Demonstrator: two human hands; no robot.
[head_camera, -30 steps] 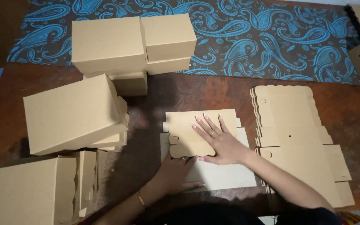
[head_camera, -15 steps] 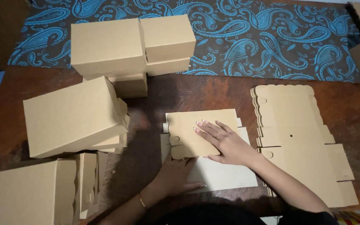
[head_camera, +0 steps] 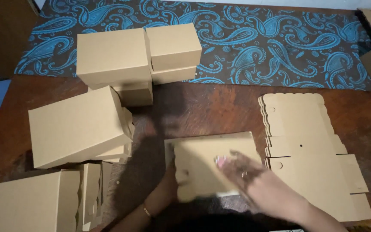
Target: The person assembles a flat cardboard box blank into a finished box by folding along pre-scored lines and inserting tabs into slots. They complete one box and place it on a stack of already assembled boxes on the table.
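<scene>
Wooden surface is carrying a flat cardboard blank. Blurred right hand is pressing it, fingers spread. Left hand is lying shadowed beneath its edge, grip unclear.

Tan boxes stacked at left — flat blank centre under hands, blank stack right.
</scene>
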